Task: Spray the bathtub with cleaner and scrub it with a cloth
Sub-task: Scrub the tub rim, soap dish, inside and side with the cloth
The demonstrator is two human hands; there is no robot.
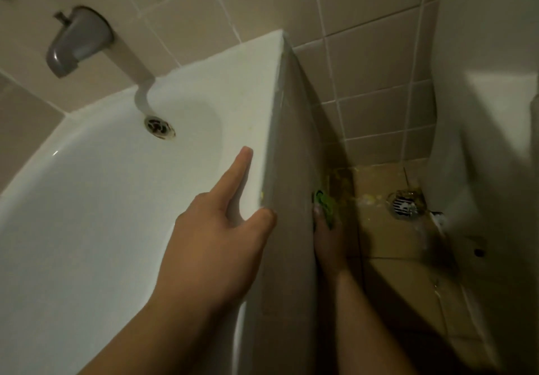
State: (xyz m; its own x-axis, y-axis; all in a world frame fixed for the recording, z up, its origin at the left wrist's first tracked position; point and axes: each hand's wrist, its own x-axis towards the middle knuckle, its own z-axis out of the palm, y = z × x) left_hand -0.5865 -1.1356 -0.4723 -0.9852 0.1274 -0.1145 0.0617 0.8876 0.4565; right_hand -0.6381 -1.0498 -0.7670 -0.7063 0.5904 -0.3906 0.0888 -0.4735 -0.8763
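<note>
The white bathtub (110,199) fills the left half of the head view, with its drain (159,126) near the far end. My left hand (215,234) rests flat on the tub's rim, fingers straight and the thumb over the outer edge. Down on the outer side panel (291,170), my right hand (328,237) presses a green cloth (325,204) against the panel near the floor; the cloth is mostly hidden behind the hand and the panel edge. No spray bottle is in view.
A grey spout (77,40) sticks out of the tiled wall above the tub. A round floor drain (404,204) sits in the wet tan floor, with yellowish specks around it. A white fixture (481,141) stands at the right, leaving a narrow gap.
</note>
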